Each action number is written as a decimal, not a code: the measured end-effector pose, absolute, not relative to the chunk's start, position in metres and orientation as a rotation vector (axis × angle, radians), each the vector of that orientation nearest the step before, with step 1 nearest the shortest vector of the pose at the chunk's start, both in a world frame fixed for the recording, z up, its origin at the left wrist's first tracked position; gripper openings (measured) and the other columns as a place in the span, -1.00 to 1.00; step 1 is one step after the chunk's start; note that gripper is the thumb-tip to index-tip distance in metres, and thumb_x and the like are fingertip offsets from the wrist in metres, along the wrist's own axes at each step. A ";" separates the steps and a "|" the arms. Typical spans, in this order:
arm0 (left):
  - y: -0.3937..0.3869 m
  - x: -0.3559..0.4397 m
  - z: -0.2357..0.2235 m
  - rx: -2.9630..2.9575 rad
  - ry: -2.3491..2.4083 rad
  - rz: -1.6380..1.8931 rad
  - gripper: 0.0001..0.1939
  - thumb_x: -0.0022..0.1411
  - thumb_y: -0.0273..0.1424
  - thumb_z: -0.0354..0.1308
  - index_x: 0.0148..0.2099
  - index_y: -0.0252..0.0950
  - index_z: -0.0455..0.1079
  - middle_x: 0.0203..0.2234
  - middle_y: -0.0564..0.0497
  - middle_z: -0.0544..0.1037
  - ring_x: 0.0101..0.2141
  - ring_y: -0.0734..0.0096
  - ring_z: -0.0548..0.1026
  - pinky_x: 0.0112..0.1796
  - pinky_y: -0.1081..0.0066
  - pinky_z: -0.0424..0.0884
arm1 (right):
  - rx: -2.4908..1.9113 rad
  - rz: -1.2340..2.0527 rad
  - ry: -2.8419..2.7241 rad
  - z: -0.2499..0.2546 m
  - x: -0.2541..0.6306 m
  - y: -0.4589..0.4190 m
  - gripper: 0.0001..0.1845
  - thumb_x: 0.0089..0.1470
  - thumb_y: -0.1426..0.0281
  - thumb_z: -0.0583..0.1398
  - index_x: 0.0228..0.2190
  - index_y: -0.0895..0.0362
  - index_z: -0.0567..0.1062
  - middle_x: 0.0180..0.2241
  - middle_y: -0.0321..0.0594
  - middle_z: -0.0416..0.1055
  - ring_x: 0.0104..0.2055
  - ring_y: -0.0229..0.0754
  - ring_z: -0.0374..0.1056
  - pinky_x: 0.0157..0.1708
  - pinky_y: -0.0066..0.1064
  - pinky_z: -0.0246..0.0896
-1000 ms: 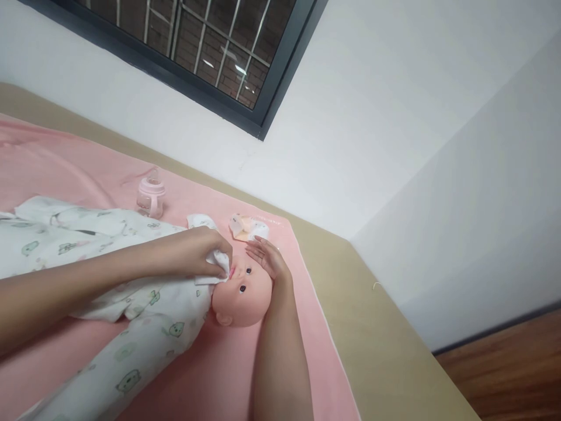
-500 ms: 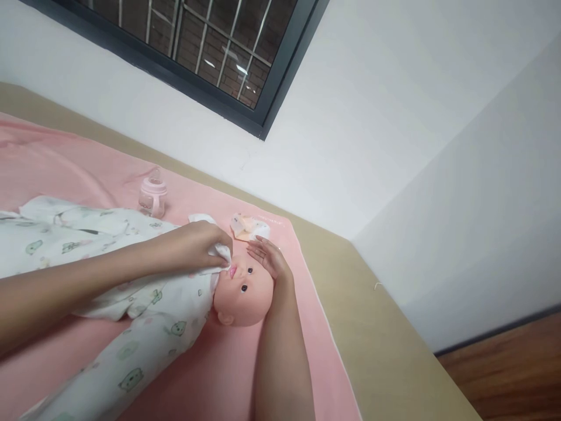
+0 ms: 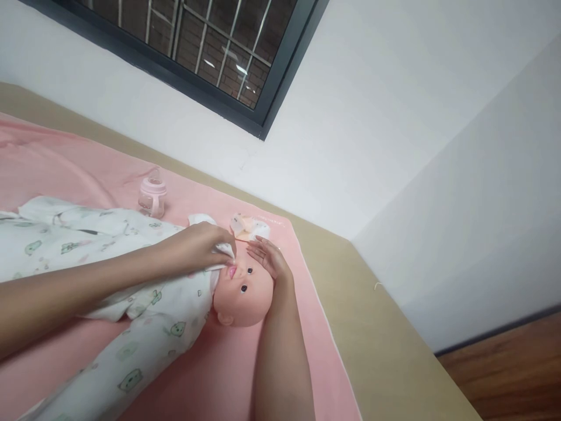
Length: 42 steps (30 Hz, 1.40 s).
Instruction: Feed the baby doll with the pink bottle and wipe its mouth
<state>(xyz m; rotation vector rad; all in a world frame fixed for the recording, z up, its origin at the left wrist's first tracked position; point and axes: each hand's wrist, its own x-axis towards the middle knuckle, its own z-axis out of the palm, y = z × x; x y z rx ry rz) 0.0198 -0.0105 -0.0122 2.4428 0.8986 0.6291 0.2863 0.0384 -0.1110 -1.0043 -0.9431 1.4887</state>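
A baby doll (image 3: 243, 292) in a white printed sleepsuit (image 3: 144, 310) lies on a pink blanket (image 3: 219, 374). My left hand (image 3: 199, 245) is closed on a small white wipe (image 3: 224, 251) and presses it against the doll's far cheek, just beside the mouth. My right hand (image 3: 268, 257) rests flat on the top of the doll's head with its fingers stretched out, holding nothing.
A pink baby bottle (image 3: 152, 197) stands on the blanket beyond the doll's body. A small pack of wipes (image 3: 249, 227) lies near the blanket's far corner. The tan mattress edge (image 3: 385, 351) drops to a wooden floor on the right. A white wall and a barred window (image 3: 197, 41) are behind.
My left hand has slid the white wipe from the doll's mouth and chin up to its far cheek. My right hand has stayed on the head.
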 end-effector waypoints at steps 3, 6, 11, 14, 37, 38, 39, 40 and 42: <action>-0.012 0.021 -0.011 2.458 0.909 0.650 -0.84 0.13 -0.32 0.13 -0.30 -0.20 0.52 -0.35 0.10 0.59 -0.30 0.33 0.52 -0.29 0.45 0.30 | -1.005 1.487 -0.942 -0.111 0.286 0.039 -0.60 0.01 0.30 0.29 -0.10 0.17 0.43 -0.20 -0.11 0.56 -0.12 -0.12 0.51 0.11 -0.18 0.29; -0.016 0.022 -0.008 2.473 0.932 0.679 -0.85 0.13 -0.32 0.15 -0.31 -0.20 0.53 -0.34 0.09 0.60 -0.26 0.30 0.51 -0.28 0.43 0.29 | -1.007 1.480 -0.947 -0.112 0.286 0.039 -0.59 0.00 0.30 0.30 -0.10 0.17 0.43 -0.20 -0.11 0.56 -0.12 -0.13 0.51 0.11 -0.18 0.29; -0.021 0.025 -0.005 2.478 0.951 0.683 -0.84 0.14 -0.30 0.14 -0.32 -0.21 0.53 -0.33 0.07 0.60 -0.25 0.26 0.52 -0.27 0.42 0.29 | -1.002 1.479 -0.952 -0.113 0.286 0.039 -0.58 -0.02 0.29 0.31 -0.11 0.16 0.43 -0.20 -0.12 0.56 -0.11 -0.12 0.51 0.12 -0.18 0.28; -0.021 0.027 -0.004 2.479 0.974 0.699 -0.83 0.14 -0.31 0.13 -0.32 -0.22 0.52 -0.29 0.04 0.60 -0.23 0.24 0.51 -0.25 0.40 0.30 | -1.013 1.474 -0.950 -0.113 0.286 0.039 -0.58 -0.02 0.29 0.31 -0.11 0.15 0.43 -0.20 -0.13 0.56 -0.12 -0.13 0.51 0.12 -0.18 0.28; -0.030 0.027 0.002 2.456 0.857 0.680 -0.86 0.11 -0.39 0.15 -0.33 -0.24 0.54 -0.33 0.07 0.60 -0.28 0.33 0.52 -0.27 0.46 0.32 | -1.019 1.473 -0.942 -0.111 0.286 0.039 -0.61 0.00 0.30 0.30 -0.12 0.16 0.44 -0.21 -0.12 0.57 -0.13 -0.12 0.51 0.10 -0.18 0.30; -0.029 0.027 0.001 2.462 0.863 0.686 -0.86 0.11 -0.39 0.14 -0.33 -0.23 0.54 -0.33 0.06 0.60 -0.28 0.32 0.52 -0.26 0.45 0.32 | -1.015 1.473 -0.941 -0.111 0.285 0.038 -0.61 0.00 0.30 0.30 -0.12 0.16 0.44 -0.21 -0.13 0.57 -0.13 -0.12 0.51 0.11 -0.17 0.30; -0.029 0.027 0.000 2.469 0.868 0.690 -0.86 0.11 -0.38 0.14 -0.33 -0.23 0.53 -0.32 0.06 0.60 -0.27 0.31 0.52 -0.26 0.44 0.32 | -1.012 1.474 -0.941 -0.111 0.285 0.038 -0.61 0.00 0.30 0.30 -0.12 0.16 0.44 -0.21 -0.12 0.57 -0.13 -0.11 0.51 0.11 -0.17 0.30; -0.028 0.027 -0.001 2.473 0.871 0.696 -0.85 0.12 -0.37 0.13 -0.33 -0.24 0.53 -0.32 0.05 0.60 -0.27 0.30 0.52 -0.26 0.43 0.32 | -1.011 1.475 -0.940 -0.110 0.285 0.038 -0.61 0.00 0.30 0.30 -0.12 0.17 0.44 -0.21 -0.12 0.56 -0.12 -0.11 0.50 0.11 -0.17 0.30; -0.028 0.027 -0.003 2.471 0.883 0.716 -0.82 0.14 -0.33 0.11 -0.31 -0.24 0.53 -0.31 0.04 0.60 -0.25 0.27 0.52 -0.25 0.42 0.32 | -1.014 1.476 -0.937 -0.110 0.285 0.038 -0.61 0.00 0.31 0.30 -0.12 0.17 0.44 -0.21 -0.11 0.56 -0.10 -0.11 0.50 0.11 -0.16 0.30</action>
